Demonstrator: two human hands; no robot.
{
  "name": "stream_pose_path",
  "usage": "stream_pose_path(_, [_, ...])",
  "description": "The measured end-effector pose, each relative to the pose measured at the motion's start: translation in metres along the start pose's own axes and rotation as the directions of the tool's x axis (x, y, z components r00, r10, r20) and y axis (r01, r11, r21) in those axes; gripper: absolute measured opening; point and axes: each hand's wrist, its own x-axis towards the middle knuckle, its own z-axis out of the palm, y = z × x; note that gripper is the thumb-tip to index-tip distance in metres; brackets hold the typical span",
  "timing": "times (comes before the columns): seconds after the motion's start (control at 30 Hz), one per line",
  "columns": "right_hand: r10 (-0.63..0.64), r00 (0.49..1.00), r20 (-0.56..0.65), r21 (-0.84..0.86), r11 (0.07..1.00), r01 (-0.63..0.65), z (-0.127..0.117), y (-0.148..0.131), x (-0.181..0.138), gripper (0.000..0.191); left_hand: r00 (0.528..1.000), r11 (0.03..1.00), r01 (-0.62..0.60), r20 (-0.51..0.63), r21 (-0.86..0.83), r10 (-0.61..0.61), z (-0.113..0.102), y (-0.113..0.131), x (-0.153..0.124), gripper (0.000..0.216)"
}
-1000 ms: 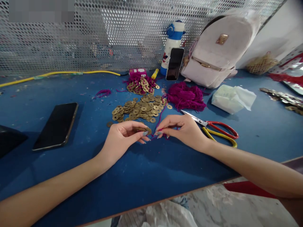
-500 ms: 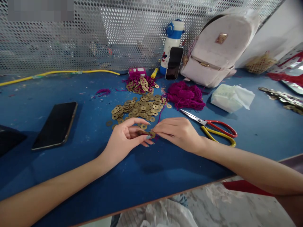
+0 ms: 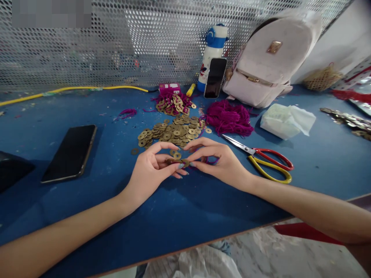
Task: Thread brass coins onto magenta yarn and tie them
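My left hand [image 3: 146, 168] is closed on a few brass coins [image 3: 184, 162] with holes in their middles, pinched between thumb and fingers. From the right, my right hand [image 3: 224, 160] meets the coins' edge, its thumb and a finger pinching a thin purple cord [image 3: 213, 160] whose loop shows by the palm. The exact grip at the coin is too small to make out. Just beyond both hands spreads a pile of loose brass coins [image 3: 176, 133]. Behind it lie coins strung on purple cord [image 3: 175, 104].
Right of the pile are a purple cord bundle [image 3: 228, 119], scissors [image 3: 252, 151] with red and yellow handles, and a tissue pack [image 3: 282, 121]. One phone [image 3: 71, 152] lies left; another phone [image 3: 215, 78] leans against a bottle [image 3: 214, 48]. A backpack [image 3: 266, 69] stands behind.
The fingers of my right hand have spread and lifted a little, and a purple cord loop now shows beside them. My left hand keeps hold of the coins. The view has shifted slightly.
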Motion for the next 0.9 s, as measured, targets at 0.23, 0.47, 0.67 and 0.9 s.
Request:
stream_pose_path(0.23, [0.139,0.989,0.043,0.158,0.977,-0.144,0.005,0.004,-0.001,0.015,0.999,1.000,0.022,-0.045,-0.012,-0.023,0.000,0.000,0.001,0.041])
stream_pose_path(0.47, [0.193,0.981,0.010,0.192,0.963,-0.191,0.012,0.004,-0.001,0.010,1.000,1.000,0.000,-0.002,-0.005,0.000,0.001,-0.003,0.001,0.038])
stream_pose_path(0.67, [0.184,0.983,-0.007,0.206,0.962,-0.178,0.014,0.004,0.000,0.005,1.000,1.000,-0.017,0.013,0.026,0.016,0.002,-0.002,-0.001,0.038])
stream_pose_path(0.9, [0.071,0.997,-0.028,0.084,0.994,-0.068,0.010,0.005,0.002,0.005,1.000,0.999,-0.012,0.027,0.037,0.011,0.003,-0.001,0.000,0.038])
